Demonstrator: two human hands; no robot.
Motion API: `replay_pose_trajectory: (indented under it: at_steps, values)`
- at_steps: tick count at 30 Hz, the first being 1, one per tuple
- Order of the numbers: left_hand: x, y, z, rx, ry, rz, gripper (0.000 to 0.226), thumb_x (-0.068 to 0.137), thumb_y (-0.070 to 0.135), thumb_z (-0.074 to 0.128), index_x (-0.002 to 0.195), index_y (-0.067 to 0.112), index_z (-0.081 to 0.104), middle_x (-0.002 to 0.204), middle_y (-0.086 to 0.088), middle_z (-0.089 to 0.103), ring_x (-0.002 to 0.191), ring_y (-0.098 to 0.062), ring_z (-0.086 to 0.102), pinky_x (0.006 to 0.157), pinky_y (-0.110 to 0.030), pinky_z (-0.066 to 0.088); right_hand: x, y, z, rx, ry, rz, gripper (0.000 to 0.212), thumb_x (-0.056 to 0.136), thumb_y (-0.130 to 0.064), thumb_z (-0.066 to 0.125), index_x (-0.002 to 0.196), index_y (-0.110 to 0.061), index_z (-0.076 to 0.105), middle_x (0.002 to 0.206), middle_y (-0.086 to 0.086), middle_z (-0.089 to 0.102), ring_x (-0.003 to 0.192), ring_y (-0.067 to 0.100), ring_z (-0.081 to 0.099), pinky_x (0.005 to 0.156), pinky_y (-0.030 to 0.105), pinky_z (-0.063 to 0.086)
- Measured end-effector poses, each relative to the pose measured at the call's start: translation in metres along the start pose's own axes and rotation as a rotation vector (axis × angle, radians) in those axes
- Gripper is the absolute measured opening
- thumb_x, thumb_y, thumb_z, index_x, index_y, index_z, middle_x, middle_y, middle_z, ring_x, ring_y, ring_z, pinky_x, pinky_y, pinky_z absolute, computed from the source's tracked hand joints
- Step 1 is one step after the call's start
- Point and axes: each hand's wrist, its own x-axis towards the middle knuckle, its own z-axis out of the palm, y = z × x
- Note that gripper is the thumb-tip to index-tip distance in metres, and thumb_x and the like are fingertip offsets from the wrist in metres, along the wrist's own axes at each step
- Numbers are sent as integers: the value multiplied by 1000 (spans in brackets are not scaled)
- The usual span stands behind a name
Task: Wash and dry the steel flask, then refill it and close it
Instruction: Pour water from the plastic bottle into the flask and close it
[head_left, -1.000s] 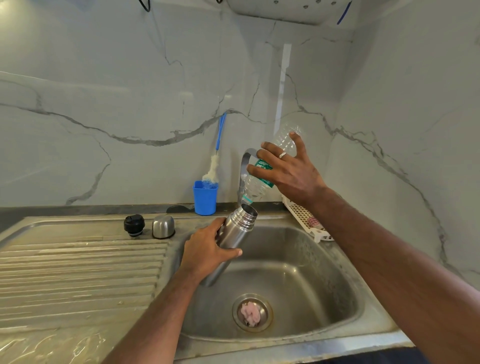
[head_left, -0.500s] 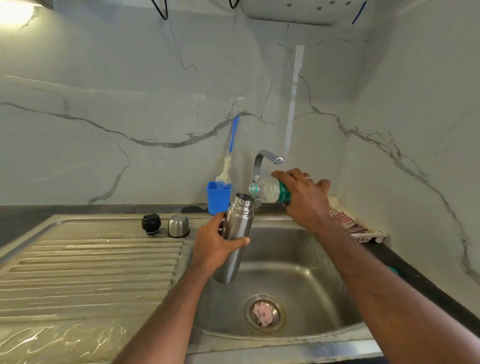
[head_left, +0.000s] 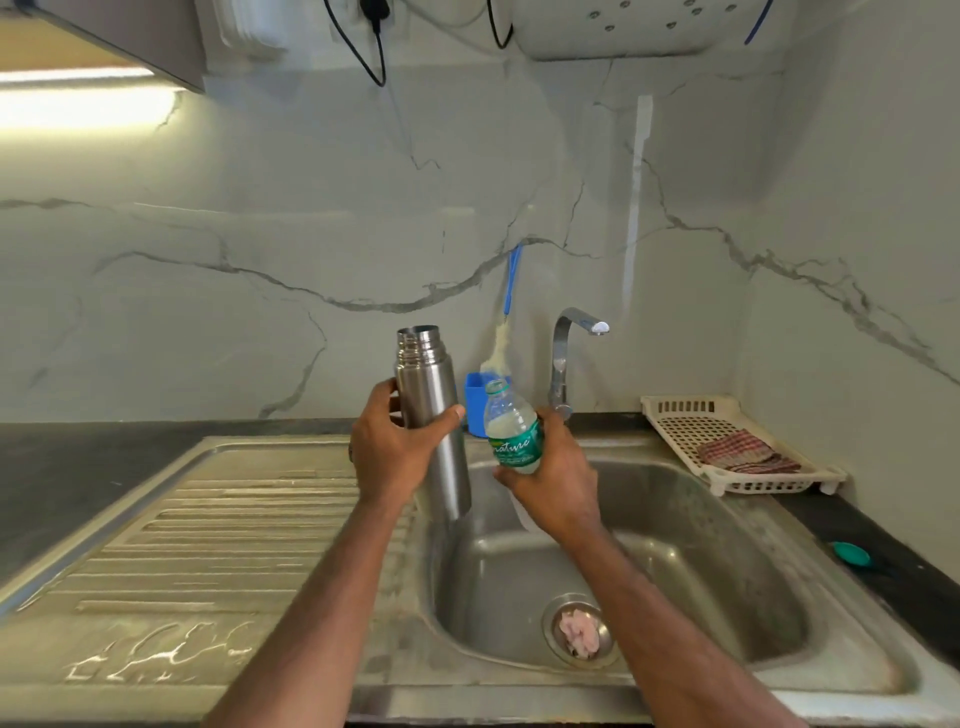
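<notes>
Now the plastic water bottle (head_left: 511, 428) is tipped back upright in the right hand (head_left: 558, 480), off the steel flask (head_left: 431, 410) — gripped upright by the left hand (head_left: 392, 449) at nine o'clock of it; pouring looks done, capping remains.

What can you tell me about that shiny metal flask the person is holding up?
The steel flask is a tall, slim cylinder of brushed, silvery metal with a narrower ridged neck. Its mouth is open, with no cap or stopper on it. It stands almost upright in the air, above the left edge of the sink basin. The left hand grips its middle, thumb across the front. A plastic bottle is held close beside it on the right.
</notes>
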Motion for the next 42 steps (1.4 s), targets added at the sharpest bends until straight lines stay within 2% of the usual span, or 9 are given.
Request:
replay_pose_trajectory:
  at_steps: [3,8,15,19,25,29,33,38,42]
  values:
    - [11,-9,-26,82,30,0,64,62,47,94,113,24,63,91,15,66,80,2,64,72,-31,57,-1,-6,15,48,-57,-14,74,66,-41,87,127,-34,45,120,-12,64,110,16,63,89,44,54]
    - [19,-25,-58,144,58,-17,63,60,51,93,111,27,64,93,13,69,84,-5,68,77,-38,60,-3,-4,32,128,-115,-23,73,68,-34,88,129,-33,47,119,-10,63,106,13,63,90,41,56]
    - [15,-37,-78,205,33,-19,71,64,48,93,122,20,62,103,9,65,91,-13,66,78,-33,55,-4,2,39,170,-158,-20,71,68,-28,93,125,-31,52,115,-9,63,104,10,63,88,33,58]
    - [13,-42,-82,208,46,-28,72,64,45,94,122,18,61,106,6,67,91,-13,65,76,-30,53,-4,3,37,181,-170,-23,72,68,-28,93,126,-33,51,119,-9,61,107,9,61,88,28,55]
    - [11,-50,-86,207,60,-42,70,63,48,93,119,21,61,109,5,71,92,-12,67,77,-35,58,-6,2,35,208,-192,-28,73,70,-25,93,129,-32,50,121,-9,60,109,7,60,83,18,49]
    - [5,-50,-87,211,65,-49,71,66,47,92,123,22,59,113,4,70,92,-12,64,77,-32,54,-8,3,33,221,-200,-21,72,70,-24,93,128,-32,50,121,-9,60,108,6,60,78,12,44]
    - [-2,-50,-90,227,60,-60,79,64,52,91,128,26,54,110,11,63,94,-13,62,80,-34,54,-9,5,32,223,-207,-16,72,70,-23,93,128,-30,51,120,-9,60,108,8,60,79,14,45]
    - [-12,-55,-92,237,44,-76,92,60,57,92,136,26,49,123,2,66,99,-14,62,84,-39,57,-13,5,30,215,-202,-42,71,69,-21,93,123,-34,49,119,-7,59,108,9,60,85,23,49]
    - [-19,-57,-95,263,106,-84,104,58,64,90,142,25,42,133,-1,57,108,-20,61,83,-44,57,-15,6,30,185,-206,-51,72,69,-22,93,126,-32,50,123,-5,58,110,12,59,93,30,53]
